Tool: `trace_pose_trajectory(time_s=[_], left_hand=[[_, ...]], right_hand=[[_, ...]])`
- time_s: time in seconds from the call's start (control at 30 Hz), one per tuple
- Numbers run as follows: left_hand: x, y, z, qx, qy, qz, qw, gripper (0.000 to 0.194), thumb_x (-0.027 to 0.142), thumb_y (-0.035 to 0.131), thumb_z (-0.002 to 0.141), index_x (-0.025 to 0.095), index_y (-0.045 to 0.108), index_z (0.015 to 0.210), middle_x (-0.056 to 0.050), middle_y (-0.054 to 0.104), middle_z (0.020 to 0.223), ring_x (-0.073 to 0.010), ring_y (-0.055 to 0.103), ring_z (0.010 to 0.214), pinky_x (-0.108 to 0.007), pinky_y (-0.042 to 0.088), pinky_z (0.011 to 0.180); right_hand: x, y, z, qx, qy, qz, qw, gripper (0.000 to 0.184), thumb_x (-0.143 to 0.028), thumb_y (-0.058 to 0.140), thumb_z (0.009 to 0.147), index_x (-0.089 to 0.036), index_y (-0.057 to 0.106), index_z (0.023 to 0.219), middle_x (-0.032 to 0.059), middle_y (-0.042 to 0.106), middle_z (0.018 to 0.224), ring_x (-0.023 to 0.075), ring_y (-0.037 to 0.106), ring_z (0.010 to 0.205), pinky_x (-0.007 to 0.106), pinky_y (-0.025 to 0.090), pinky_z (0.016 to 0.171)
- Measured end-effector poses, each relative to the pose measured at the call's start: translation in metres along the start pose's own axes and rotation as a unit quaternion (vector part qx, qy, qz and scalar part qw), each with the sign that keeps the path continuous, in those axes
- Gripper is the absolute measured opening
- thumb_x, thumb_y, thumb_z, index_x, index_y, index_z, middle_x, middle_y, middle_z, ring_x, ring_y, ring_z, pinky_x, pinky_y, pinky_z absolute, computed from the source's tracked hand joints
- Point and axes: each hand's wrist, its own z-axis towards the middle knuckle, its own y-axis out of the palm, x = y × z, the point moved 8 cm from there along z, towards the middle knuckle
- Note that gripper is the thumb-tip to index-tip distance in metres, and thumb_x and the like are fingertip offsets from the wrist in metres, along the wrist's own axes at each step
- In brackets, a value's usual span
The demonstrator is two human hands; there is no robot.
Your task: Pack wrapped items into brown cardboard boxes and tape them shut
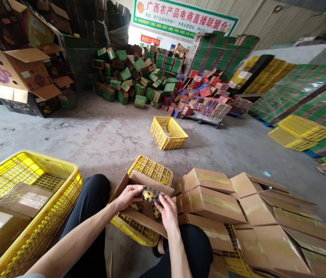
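Observation:
My left hand (129, 196) and my right hand (167, 211) are both closed on the ends of a dark-spotted yellow fruit (150, 194), which seems to be in a patterned wrapping. They hold it level, just above an open cardboard box (151, 180) between my knees. More spotted yellow pieces (156, 212) lie in the box under my hands, partly hidden by them. The box rests on a yellow plastic crate (154, 170), whose gridded surface shows at the far and near sides.
At left stands a large yellow crate (74, 175) holding cardboard boxes (25, 199). Stacked cartons (209, 200) crowd my right side. Ahead on the concrete floor (107, 135) is a smaller yellow basket (169, 135). Farther back lie heaped green boxes (140, 101) and red boxes (205, 92).

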Motion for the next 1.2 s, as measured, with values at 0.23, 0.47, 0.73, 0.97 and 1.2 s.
trace_pose_trajectory(time_s=[0.23,0.47,0.73,0.97,1.2], left_hand=[[-0.017,-0.002,0.002,-0.016,-0.110,-0.056,0.992,0.084,0.081,0.066,0.083,0.023,0.064,0.143,-0.017,0.068,0.135,-0.0291,0.072,0.111,-0.039,0.058,0.094],[-0.022,0.001,-0.005,-0.045,-0.160,-0.036,0.985,0.081,0.072,0.073,0.084,0.019,0.063,0.144,-0.018,0.075,0.122,-0.0293,0.079,0.098,-0.032,0.062,0.081],[-0.007,-0.004,-0.004,-0.017,-0.043,0.010,0.999,0.056,0.047,0.093,0.073,0.019,0.075,0.117,-0.010,0.075,0.115,-0.0237,0.076,0.093,-0.035,0.061,0.083],[-0.005,-0.005,-0.003,-0.001,-0.017,0.038,0.999,0.055,0.049,0.093,0.071,0.016,0.077,0.113,-0.008,0.077,0.099,-0.0195,0.073,0.079,-0.031,0.058,0.074],[0.002,-0.008,-0.002,0.021,0.002,0.012,1.000,0.061,0.047,0.094,0.070,0.015,0.076,0.120,-0.011,0.077,0.107,-0.0204,0.074,0.083,-0.029,0.058,0.075]], right_hand=[[-0.009,0.011,-0.006,-0.072,-0.027,-0.012,0.997,0.025,-0.039,0.089,0.068,-0.023,0.078,0.082,0.0065,0.077,0.102,0.0300,0.070,0.111,0.044,0.059,0.094],[-0.014,0.016,-0.010,-0.112,-0.105,-0.125,0.980,0.010,-0.034,0.078,0.071,-0.025,0.079,0.066,0.0084,0.071,0.119,0.0349,0.055,0.135,0.043,0.053,0.101],[-0.011,0.016,-0.010,-0.080,-0.039,-0.061,0.994,0.031,-0.049,0.080,0.079,-0.027,0.081,0.101,0.0095,0.067,0.143,0.0325,0.060,0.133,0.044,0.054,0.102],[0.003,0.015,-0.009,-0.090,0.002,-0.066,0.994,0.058,-0.048,0.089,0.072,-0.029,0.075,0.125,0.0106,0.073,0.137,0.0309,0.062,0.135,0.046,0.048,0.113],[0.004,0.013,-0.007,-0.092,0.005,-0.056,0.994,0.054,-0.053,0.090,0.071,-0.028,0.080,0.118,0.0097,0.073,0.136,0.0349,0.064,0.131,0.050,0.053,0.108]])
